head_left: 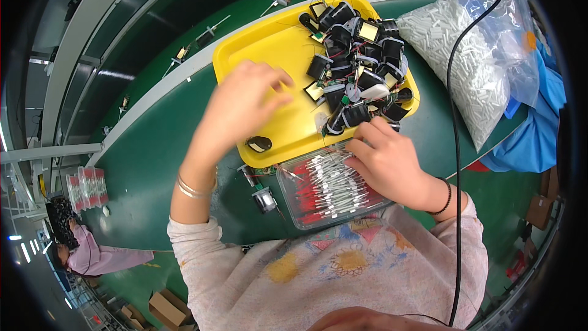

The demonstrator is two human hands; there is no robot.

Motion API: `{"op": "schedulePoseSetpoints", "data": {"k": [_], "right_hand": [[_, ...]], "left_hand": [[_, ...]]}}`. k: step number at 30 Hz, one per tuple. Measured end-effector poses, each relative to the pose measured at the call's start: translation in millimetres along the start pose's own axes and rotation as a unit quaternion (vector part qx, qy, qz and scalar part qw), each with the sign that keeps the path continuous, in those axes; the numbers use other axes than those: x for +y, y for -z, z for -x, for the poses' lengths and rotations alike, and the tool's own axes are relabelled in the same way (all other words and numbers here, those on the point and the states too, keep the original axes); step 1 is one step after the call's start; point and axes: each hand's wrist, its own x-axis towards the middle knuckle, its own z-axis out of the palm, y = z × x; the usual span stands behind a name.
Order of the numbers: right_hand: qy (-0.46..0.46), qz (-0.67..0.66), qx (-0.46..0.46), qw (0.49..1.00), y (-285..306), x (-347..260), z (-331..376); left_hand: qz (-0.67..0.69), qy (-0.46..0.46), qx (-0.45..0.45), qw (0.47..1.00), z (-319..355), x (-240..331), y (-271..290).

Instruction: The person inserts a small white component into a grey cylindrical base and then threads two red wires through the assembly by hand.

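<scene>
Above the bare left part of a yellow tray (269,49), my left hand (248,101) hovers with bent fingers apart and nothing visible in them; it is slightly blurred. My right hand (389,162) is closed over the right side of a clear plastic box (298,225), its fingers curled down; what they pinch, if anything, is hidden. Rows of thin white parts with red ends (334,184) fill the box. Several black cylindrical components (355,55) with wires and yellow pads crowd the tray's right half. A single black component (258,143) lies in its near left corner.
Left of the box lies a silver-and-black wired assembly (263,199). A clear bag of white tubes (459,55) stands right of the tray, with a black cable (453,116) hanging before it. More assemblies (205,37) lie along the far green strip. Another person (101,257) sits far left.
</scene>
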Motion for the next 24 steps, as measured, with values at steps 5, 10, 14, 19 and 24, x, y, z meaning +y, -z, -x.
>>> {"op": "schedulePoseSetpoints", "data": {"k": [5,10,14,19,24], "right_hand": [[0.03,0.038,-0.023,0.999,-11.8,-1.3,0.4],[-0.018,-0.093,-0.095,0.991,26.0,3.2,2.0],[-0.016,-0.307,-0.067,0.949,50.1,12.6,-12.7],[0.075,-0.389,0.027,0.918,58.3,9.6,-38.3],[0.016,-0.704,-0.016,0.71,40.1,-3.0,-69.3]], "left_hand": [[-0.03,-0.071,-0.014,0.997,6.1,37.6,-36.4],[-0.088,-0.146,0.016,0.985,5.1,37.5,-55.2],[-0.032,-0.129,0.049,0.99,3.4,29.7,-41.0],[0.222,-0.125,0.169,0.952,14.2,27.4,-12.1],[0.645,-0.068,0.225,0.727,21.0,32.4,-20.2]]}}
